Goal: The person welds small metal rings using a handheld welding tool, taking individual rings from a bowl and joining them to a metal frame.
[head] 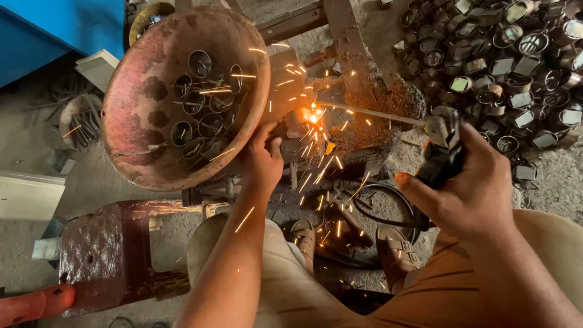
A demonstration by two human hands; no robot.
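Rusty steel makes up the welding stand (358,91), where a small metal ring (297,129) is held by the left hand (262,163), its fingers pinched together on the piece. An electrode holder (443,152) is clamped in the closed right hand (470,191), and its welding rod (370,113) is pointed at the ring, where a bright arc (313,117) is seen and sparks are scattered downward. More cut rings are held in a rusted bowl (139,115) just beside the left hand. A pile of rings (504,61) is seen on the floor, well apart.
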